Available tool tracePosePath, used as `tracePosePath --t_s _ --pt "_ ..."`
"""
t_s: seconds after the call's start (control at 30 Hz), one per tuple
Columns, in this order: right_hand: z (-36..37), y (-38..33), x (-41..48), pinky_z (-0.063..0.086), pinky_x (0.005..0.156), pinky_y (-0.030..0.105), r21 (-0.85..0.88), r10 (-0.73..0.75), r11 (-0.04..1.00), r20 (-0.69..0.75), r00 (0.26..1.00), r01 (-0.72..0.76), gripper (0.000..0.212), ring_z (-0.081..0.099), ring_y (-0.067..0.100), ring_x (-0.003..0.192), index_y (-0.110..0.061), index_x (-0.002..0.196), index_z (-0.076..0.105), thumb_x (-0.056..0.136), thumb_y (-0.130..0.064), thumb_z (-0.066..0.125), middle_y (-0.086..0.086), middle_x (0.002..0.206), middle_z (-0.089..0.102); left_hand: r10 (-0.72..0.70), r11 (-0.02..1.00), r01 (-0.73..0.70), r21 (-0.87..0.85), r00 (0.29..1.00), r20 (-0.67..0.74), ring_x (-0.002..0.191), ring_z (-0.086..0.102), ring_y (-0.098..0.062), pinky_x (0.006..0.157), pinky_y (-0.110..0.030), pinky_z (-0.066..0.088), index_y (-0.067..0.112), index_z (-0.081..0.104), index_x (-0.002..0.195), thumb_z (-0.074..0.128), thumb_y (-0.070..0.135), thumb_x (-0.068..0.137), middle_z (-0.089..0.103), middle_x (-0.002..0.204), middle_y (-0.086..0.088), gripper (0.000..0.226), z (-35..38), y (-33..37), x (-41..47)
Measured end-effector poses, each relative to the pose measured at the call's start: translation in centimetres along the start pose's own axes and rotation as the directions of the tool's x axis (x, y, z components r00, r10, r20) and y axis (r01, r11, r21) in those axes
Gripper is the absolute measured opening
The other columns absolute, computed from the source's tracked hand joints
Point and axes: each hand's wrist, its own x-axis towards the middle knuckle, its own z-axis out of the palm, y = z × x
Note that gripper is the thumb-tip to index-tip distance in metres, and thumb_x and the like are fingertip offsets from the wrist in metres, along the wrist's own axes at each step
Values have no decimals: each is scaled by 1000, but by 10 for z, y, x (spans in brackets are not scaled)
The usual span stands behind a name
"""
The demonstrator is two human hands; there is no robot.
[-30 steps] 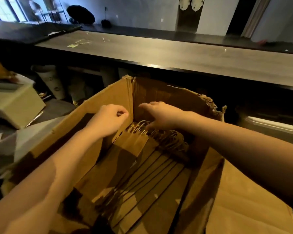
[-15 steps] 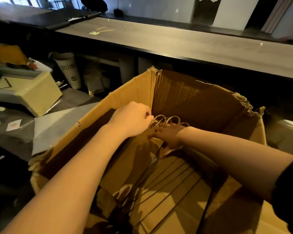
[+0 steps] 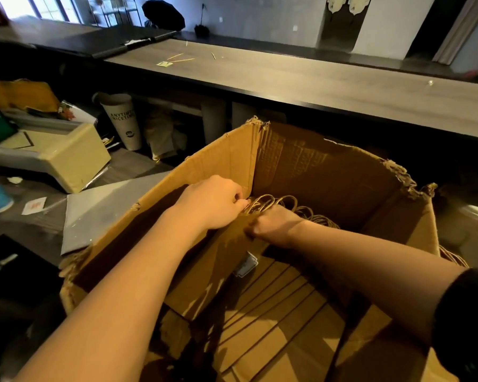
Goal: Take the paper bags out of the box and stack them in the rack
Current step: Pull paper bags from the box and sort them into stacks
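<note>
Both hands are down inside the cardboard box [image 3: 329,172], nearly touching at its far-left corner. My view has the left hand [image 3: 213,202] curled and pinching the twine handles [image 3: 276,201], with the right hand [image 3: 273,226] gripping the top edge of the paper bags [image 3: 260,312]. The bags are stacked inside the box, and one bunch is tilted up at the hands. Left of the box there's a cream carton [image 3: 66,158], a grey board [image 3: 102,205] right beside the wall, and a white paper cup [image 3: 124,125]. Beyond the box runs a long wood-grain counter [image 3: 315,86] with a few sticks [image 3: 181,57] on it, then a pale wall [image 3: 260,15].
</note>
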Motion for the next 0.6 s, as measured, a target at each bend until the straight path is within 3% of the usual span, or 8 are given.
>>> tracePosePath --t_s 0.1,0.23,0.3,0.4,0.5,0.6 --pt "-19 16 -14 46 65 33 -67 -15 998 -128 992 7 27 65 27 92 -10 121 53 101 -17 35 8 100 65 -41 999 40 11 998 53 101 58 -18 87 -41 51 26 54 126 43 41 96 62 117 0 35 -2 -5 1" --pt "-40 37 -47 57 69 42 37 -59 996 -396 916 81 43 69 31 89 -6 104 67 95 -21 28 13 93 71 -57 998 59 -17 994 97 108 56 -19 92 -39 50 24 44 137 35 47 97 58 127 -1 47 -4 -8 1" --pt "-43 48 -63 59 75 41 1 -76 996 -577 813 94 42 70 29 90 -5 98 72 94 -22 34 14 95 73 -66 995 72 -66 993 97 120 50 -20 100 -40 44 21 34 144 31 51 97 49 138 -3 56 -5 -9 3" --pt "-44 59 -83 54 86 37 -49 -45 999 -771 636 11 37 69 27 98 -4 107 69 100 -19 36 13 104 71 -85 989 94 -117 993 80 133 38 -23 110 -41 33 20 18 149 25 57 95 32 151 -5 66 -8 -5 6" --pt "-43 62 -89 46 90 35 -34 19 993 -895 446 -112 23 66 25 101 -7 112 62 101 -17 45 11 107 70 -126 953 137 -269 990 56 136 33 -22 110 -35 26 22 4 151 21 58 95 20 156 -3 69 -12 1 3" --pt "-45 61 -91 43 91 35 65 113 981 -958 264 -185 19 63 20 104 -12 114 56 96 -19 56 7 108 70 -184 856 185 -483 982 50 136 33 -22 111 -36 23 29 11 151 17 63 92 27 154 2 68 -13 2 0"
